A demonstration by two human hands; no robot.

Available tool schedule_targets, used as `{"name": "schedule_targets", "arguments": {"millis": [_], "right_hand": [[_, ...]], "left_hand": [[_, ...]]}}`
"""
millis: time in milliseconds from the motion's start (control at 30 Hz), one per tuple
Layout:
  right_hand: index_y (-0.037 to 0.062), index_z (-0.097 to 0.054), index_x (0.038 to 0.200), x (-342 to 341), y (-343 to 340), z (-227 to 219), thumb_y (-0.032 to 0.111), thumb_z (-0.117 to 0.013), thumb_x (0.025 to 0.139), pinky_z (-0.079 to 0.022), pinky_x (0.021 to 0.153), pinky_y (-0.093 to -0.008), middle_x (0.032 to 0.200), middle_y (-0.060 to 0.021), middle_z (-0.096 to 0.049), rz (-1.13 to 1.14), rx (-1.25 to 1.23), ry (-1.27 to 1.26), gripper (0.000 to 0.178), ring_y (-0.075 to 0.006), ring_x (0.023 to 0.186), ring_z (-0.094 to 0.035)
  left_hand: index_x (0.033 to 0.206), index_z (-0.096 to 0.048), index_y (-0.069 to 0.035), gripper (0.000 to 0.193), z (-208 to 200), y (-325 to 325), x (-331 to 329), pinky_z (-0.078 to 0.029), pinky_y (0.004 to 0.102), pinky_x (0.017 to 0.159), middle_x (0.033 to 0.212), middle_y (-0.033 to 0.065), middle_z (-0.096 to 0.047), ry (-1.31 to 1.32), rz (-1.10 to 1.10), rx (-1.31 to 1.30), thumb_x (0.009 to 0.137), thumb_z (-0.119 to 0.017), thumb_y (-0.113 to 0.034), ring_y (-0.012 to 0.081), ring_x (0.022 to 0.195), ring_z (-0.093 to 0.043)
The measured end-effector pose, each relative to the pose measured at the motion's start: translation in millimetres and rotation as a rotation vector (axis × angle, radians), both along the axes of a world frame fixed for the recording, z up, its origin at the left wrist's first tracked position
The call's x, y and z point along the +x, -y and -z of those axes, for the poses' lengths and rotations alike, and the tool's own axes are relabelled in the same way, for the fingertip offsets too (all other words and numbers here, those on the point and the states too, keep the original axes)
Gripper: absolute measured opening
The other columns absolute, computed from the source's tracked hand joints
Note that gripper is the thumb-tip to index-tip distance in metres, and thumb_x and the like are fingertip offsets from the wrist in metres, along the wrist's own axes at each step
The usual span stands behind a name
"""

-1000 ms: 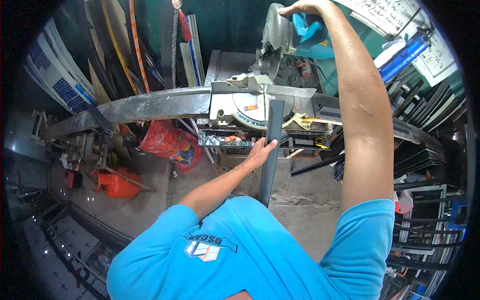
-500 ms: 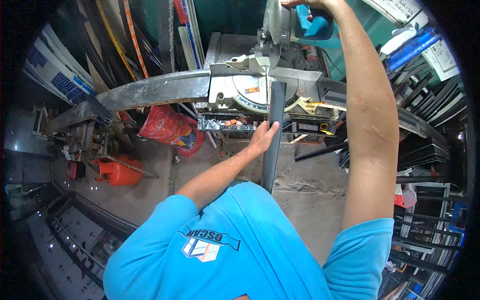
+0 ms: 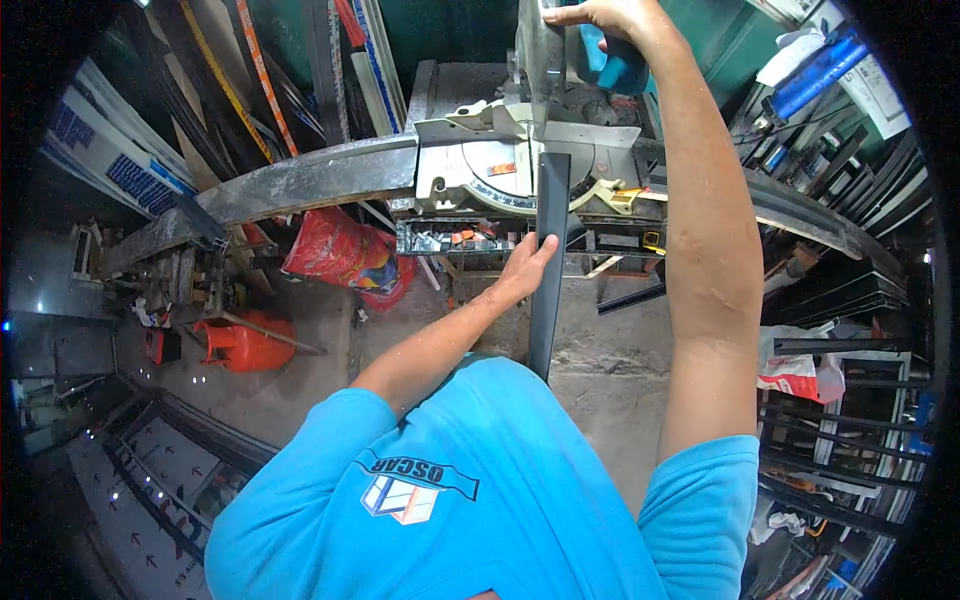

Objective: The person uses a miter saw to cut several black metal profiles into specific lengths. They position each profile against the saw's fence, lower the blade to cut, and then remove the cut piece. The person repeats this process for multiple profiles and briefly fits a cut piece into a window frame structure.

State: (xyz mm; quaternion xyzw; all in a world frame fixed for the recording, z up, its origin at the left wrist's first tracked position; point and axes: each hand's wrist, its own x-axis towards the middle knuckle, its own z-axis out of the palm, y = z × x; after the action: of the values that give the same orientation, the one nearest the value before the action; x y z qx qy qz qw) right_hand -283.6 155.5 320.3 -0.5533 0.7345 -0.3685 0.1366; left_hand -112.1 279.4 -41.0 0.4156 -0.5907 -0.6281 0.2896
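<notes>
My left hand (image 3: 522, 272) is closed around a long dark grey bar (image 3: 551, 270), thumb laid across its top. The bar runs from my shirt front to the round table of a mitre saw (image 3: 480, 175), its far end just short of the fence. Up at the frame's top edge, my right hand (image 3: 628, 18) grips the teal handle (image 3: 622, 72) of the saw. One digit of it stretches left to the raised round guard (image 3: 538, 60). The frame cuts off part of that hand. A small orange-red label (image 3: 501, 169) sits on the saw table.
A ledge under the saw holds small pieces and a yellow-black tape measure (image 3: 653, 241). Long grey rails (image 3: 310, 180) extend to both sides. Below left are a red bucket (image 3: 335, 245) and an orange gas cylinder (image 3: 250, 342). Strips lean behind; dark bars (image 3: 840, 300) stack at right.
My right hand and the saw handle are slightly lower and further left. My left hand still holds the bar, which has barely moved against the saw table. The whole view has shifted a little.
</notes>
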Motion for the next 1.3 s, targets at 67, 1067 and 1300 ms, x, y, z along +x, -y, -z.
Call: {"name": "schedule_targets", "arguments": {"millis": [67, 1067, 1300], "right_hand": [[-0.0028, -0.044, 0.146, -3.1, -1.8, 2.9, 0.028, -0.100, 0.059, -0.059, 0.068, -0.0421, 0.125, -0.0245, -0.067, -0.001, -0.020, 0.000, 0.108, -0.0310, 0.096, -0.070], [-0.0035, -0.047, 0.143, -2.4, -8.7, 22.0, 0.040, -0.098, 0.057, -0.058, 0.082, -0.0419, 0.120, -0.0277, -0.069, 0.031, -0.058, -0.139, 0.109, -0.0352, 0.100, -0.072], [-0.0026, -0.051, 0.137, -7.4, -5.9, 57.6, 0.044, -0.098, 0.056, -0.055, 0.093, -0.0461, 0.119, -0.0302, -0.069, 0.044, -0.226, -0.268, 0.104, -0.0437, 0.111, -0.068]], "left_hand": [[0.122, -0.057, 0.005, 0.050, -4.3, -4.7, 1.5, -0.047, 0.0393, 0.093, 0.107, 0.0124, -0.066, 0.065, -0.004, -0.076, 0.107, -0.054, -0.043, 0.0220, 0.101, -0.060], [0.095, -0.059, 0.005, 0.066, 14.8, 4.0, -6.7, -0.043, 0.0470, 0.086, 0.094, 0.0247, -0.063, 0.169, -0.173, -0.106, 0.106, -0.044, -0.058, 0.0379, 0.094, -0.059], [0.094, -0.057, 0.006, 0.065, 17.0, 3.0, -8.4, -0.045, 0.0492, 0.084, 0.091, 0.0272, -0.061, 0.172, -0.233, -0.202, 0.106, -0.044, -0.057, 0.0422, 0.091, -0.060]]}}
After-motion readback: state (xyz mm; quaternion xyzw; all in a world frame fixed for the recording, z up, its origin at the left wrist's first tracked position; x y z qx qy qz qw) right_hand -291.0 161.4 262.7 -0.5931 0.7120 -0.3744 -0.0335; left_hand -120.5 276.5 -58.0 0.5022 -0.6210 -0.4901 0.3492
